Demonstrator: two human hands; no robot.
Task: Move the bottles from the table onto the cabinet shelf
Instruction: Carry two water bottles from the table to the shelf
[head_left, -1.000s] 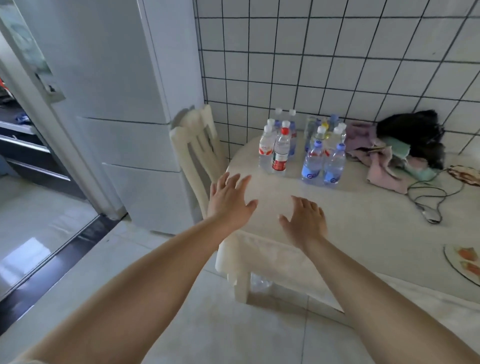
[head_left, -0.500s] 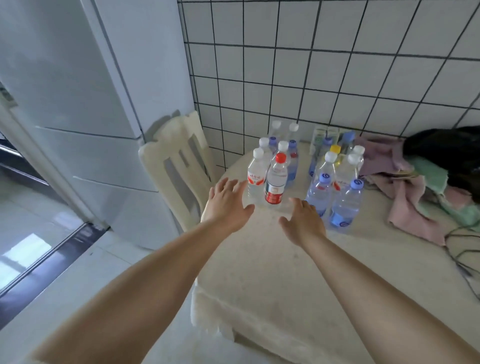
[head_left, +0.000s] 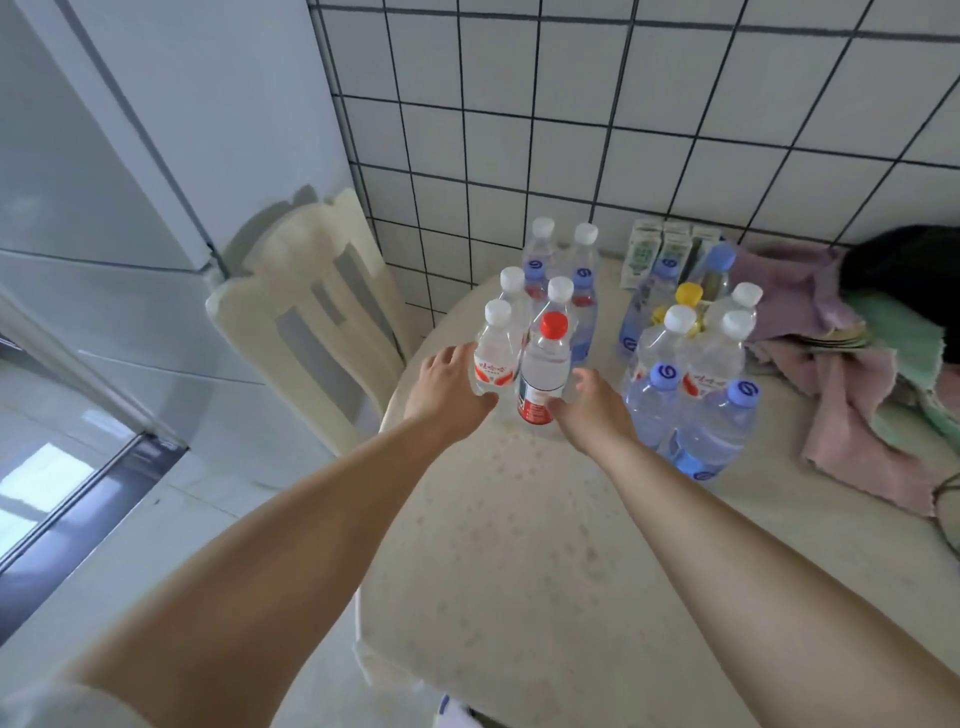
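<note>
I see my left hand (head_left: 448, 387) wrapping a white-capped bottle (head_left: 496, 349) and my right hand (head_left: 589, 410) curling round the red-capped bottle (head_left: 544, 371) beside it. Both bottles stand upright on the table (head_left: 519, 545), at the front of a left cluster, with more bottles (head_left: 693, 374) just right.

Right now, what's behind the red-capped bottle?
Behind the red-capped bottle stand white-capped bottles and, partly covered, a blue-capped bottle, running back to the tiled wall. Their lower bodies and the table under them are hidden.
</note>
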